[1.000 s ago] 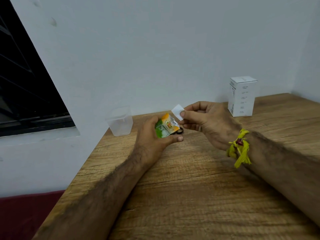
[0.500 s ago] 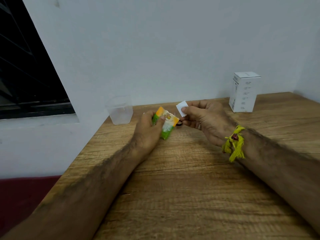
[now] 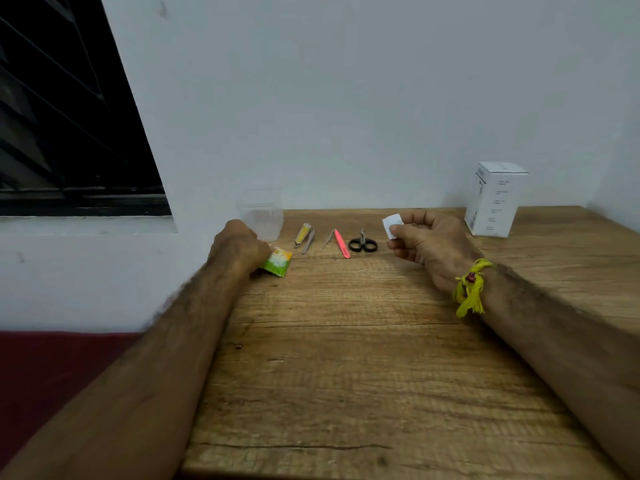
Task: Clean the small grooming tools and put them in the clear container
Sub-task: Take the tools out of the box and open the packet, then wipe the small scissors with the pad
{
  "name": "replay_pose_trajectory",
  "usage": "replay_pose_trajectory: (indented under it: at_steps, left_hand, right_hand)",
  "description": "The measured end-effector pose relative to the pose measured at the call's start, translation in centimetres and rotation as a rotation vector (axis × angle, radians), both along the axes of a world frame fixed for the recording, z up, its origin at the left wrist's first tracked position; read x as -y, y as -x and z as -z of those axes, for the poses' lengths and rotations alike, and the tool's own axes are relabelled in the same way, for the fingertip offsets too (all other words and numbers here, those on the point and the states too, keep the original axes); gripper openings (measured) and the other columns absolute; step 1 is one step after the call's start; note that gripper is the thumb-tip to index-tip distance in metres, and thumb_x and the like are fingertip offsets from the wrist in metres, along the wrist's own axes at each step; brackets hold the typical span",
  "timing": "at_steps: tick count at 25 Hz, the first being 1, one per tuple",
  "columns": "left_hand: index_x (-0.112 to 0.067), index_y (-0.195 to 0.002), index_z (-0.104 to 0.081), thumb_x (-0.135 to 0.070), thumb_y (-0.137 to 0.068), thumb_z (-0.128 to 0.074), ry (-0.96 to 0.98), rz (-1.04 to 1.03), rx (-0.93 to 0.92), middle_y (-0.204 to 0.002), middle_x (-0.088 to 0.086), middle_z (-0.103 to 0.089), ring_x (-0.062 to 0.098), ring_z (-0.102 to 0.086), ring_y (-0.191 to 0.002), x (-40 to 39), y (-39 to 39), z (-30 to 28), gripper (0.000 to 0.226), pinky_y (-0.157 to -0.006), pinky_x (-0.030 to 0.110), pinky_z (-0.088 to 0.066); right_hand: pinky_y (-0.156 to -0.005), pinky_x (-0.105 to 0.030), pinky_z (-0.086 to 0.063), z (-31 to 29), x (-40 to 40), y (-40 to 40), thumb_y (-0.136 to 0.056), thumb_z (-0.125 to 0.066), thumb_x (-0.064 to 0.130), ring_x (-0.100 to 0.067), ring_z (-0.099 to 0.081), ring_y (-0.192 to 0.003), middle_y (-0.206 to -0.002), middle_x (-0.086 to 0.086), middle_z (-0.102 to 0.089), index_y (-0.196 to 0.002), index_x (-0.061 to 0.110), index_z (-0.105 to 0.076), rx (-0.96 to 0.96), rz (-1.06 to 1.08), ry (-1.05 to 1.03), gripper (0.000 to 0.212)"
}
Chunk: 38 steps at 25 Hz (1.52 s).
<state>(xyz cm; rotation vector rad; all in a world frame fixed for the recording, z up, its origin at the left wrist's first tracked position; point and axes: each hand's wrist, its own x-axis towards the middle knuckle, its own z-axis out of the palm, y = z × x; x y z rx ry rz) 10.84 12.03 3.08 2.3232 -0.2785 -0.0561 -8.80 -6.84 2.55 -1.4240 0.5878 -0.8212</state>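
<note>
The left hand (image 3: pixel 239 249) lies at the left edge of the wooden table (image 3: pixel 363 358), fingers curled around a green-and-orange foil sachet (image 3: pixel 277 263) that rests on the wood. The right hand (image 3: pixel 427 242) hovers nearer the right side, thumb and forefinger pinching a small white folded wipe (image 3: pixel 392 224); a yellow thread band (image 3: pixel 470 289) circles its wrist.

Between the hands, along the far edge by the wall, the grooming tools lie in a row – a yellow-faced metal nail clipper (image 3: pixel 302 234) just beside a slim grey metal tool (image 3: pixel 308 241), then silver tweezers (image 3: pixel 329 238) touching a pink nail file (image 3: pixel 341 244), then small black-handled scissors (image 3: pixel 362 242). The clear plastic container (image 3: pixel 260 216) stands in the far left corner, just behind the left hand – what it holds I cannot tell. A white cardboard box (image 3: pixel 496 199) stands upright toward the far right corner.
</note>
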Motion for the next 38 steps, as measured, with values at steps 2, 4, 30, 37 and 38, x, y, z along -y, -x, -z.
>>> replay_pose_trajectory:
  at_steps: [2, 4, 30, 37, 38]
  left_hand:
    - [-0.013, -0.133, -0.051, -0.038, -0.082, -0.080, -0.288, -0.032, 0.105, -0.134, 0.012, -0.055, 0.030, -0.050, -0.126, 0.1, 1.1, -0.2, 0.064, -0.094, 0.039, -0.046]
    - [-0.015, -0.134, -0.049, -0.048, -0.085, -0.075, -0.321, -0.032, 0.239, -0.134, 0.012, -0.055, 0.030, -0.049, -0.126, 0.3, 2.3, -0.6, 0.065, -0.093, 0.043, -0.046]
    - [-0.004, -0.114, -0.071, -0.007, -0.093, -0.069, 0.772, 0.668, 0.005, -0.097, 0.011, -0.077, 0.019, -0.075, -0.087, 5.5, 8.8, -0.4, 0.021, -0.068, 0.023, -0.058]
    - [-0.007, -0.110, -0.073, 0.002, -0.087, -0.073, 0.804, 0.678, 0.103, -0.091, 0.013, -0.077, 0.021, -0.075, -0.087, 5.1, 7.8, -0.1, 0.025, -0.076, 0.028, -0.061]
    - [-0.007, -0.110, -0.073, 0.002, -0.086, -0.074, 0.793, 0.692, 0.117, -0.090, 0.012, -0.077, 0.020, -0.075, -0.086, 4.9, 7.9, -0.1, 0.026, -0.076, 0.028, -0.061]
  right_hand:
    - [-0.055, -0.028, -0.057, -0.3, -0.2, 0.1, -0.086, -0.070, -0.005, -0.019, -0.068, -0.060, -0.089, -0.015, -0.071, -0.107, 0.003, -0.061, -0.009, -0.017, -0.040, 0.024]
    - [-0.052, -0.028, -0.057, -0.5, -0.4, 0.2, -0.086, -0.069, -0.007, -0.022, -0.068, -0.061, -0.089, -0.015, -0.070, -0.110, 0.003, -0.059, -0.021, -0.047, -0.052, 0.028]
    - [-0.064, -0.025, -0.059, -1.6, -0.3, 0.6, -0.081, -0.076, -0.001, -0.021, -0.070, -0.074, -0.091, -0.017, -0.075, -0.102, -0.003, -0.067, 0.070, -0.280, -0.003, 0.023]
    - [-0.077, -0.031, -0.058, -1.8, -0.1, 0.3, -0.096, -0.059, 0.043, -0.018, -0.071, -0.085, -0.103, -0.012, -0.075, -0.112, 0.003, -0.072, 0.027, -0.369, -0.154, 0.045]
    - [-0.074, -0.029, -0.059, -1.7, -0.2, 0.3, -0.097, -0.059, 0.041, -0.017, -0.071, -0.082, -0.100, -0.011, -0.076, -0.110, 0.005, -0.074, -0.003, -0.372, -0.133, 0.041]
